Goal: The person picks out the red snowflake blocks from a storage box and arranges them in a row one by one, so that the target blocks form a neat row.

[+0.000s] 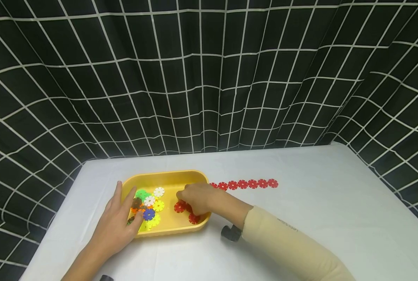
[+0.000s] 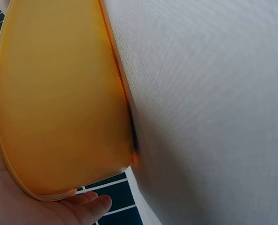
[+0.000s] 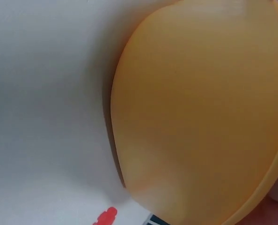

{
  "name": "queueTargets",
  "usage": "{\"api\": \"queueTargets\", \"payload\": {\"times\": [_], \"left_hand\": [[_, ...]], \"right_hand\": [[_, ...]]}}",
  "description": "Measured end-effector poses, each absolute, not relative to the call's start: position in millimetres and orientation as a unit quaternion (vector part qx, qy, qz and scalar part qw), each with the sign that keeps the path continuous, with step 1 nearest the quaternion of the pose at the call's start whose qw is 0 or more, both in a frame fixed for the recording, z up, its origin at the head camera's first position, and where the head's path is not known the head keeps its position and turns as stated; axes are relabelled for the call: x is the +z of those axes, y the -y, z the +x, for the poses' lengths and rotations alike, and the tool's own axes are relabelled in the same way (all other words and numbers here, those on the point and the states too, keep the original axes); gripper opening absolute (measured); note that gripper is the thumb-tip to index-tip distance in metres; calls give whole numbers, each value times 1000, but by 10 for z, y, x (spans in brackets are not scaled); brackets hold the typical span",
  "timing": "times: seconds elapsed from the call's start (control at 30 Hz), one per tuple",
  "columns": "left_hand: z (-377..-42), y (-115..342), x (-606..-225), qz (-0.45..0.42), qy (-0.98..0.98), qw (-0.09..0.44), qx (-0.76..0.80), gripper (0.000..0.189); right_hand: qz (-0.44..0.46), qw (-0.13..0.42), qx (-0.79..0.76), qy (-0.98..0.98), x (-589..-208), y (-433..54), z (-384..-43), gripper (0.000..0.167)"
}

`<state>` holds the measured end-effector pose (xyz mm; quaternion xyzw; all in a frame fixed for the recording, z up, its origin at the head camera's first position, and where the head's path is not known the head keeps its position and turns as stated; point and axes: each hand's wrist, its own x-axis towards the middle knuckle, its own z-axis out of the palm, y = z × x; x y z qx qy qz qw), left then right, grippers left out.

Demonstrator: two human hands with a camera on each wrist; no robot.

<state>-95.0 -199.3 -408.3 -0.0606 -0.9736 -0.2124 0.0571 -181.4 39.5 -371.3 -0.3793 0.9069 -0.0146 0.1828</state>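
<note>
The yellow tray sits on a white cloth, and the left hand is at its left end, fingers straight and spread, with the thumb and index finger reaching over the rim and the others outside it; in the left wrist view, the palm lies against the tray's edge. The right hand reaches over the right end of the tray, its fingers pointing down and bent at the red flower-shaped pieces lying inside there. The hand itself hides its fingertips, so I cannot tell whether they pinch a piece or only touch one. Toward the left end inside the tray is a loose heap of similar pieces: white ones, yellow ones, a blue one, green ones, and brown ones, with some orange showing among them. Beyond the right end of the tray, a row of red pieces runs straight out to the right across the cloth, its near part partly behind the right hand. A beige sleeve covers the right forearm, to the tray's right. Behind the tray hangs a black curtain with white grid lines.
</note>
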Motion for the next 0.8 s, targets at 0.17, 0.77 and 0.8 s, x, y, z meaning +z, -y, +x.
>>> {"api": "queueTargets", "payload": {"times": [0.17,0.77,0.8], "left_hand": [[-951,1986,-4076,-58,974,55,-211,74],[-942,1987,-4094,-58,974,57,-209,73],[-942,1988,-4094,-58,974,57,-209,73]], "right_hand": [[-372,211,-45,-903,-3713,-377,-1795,30],[-360,222,-45,-905,-3752,-360,-1814,36],[-362,220,-46,-904,-3756,-362,-1814,35]]}}
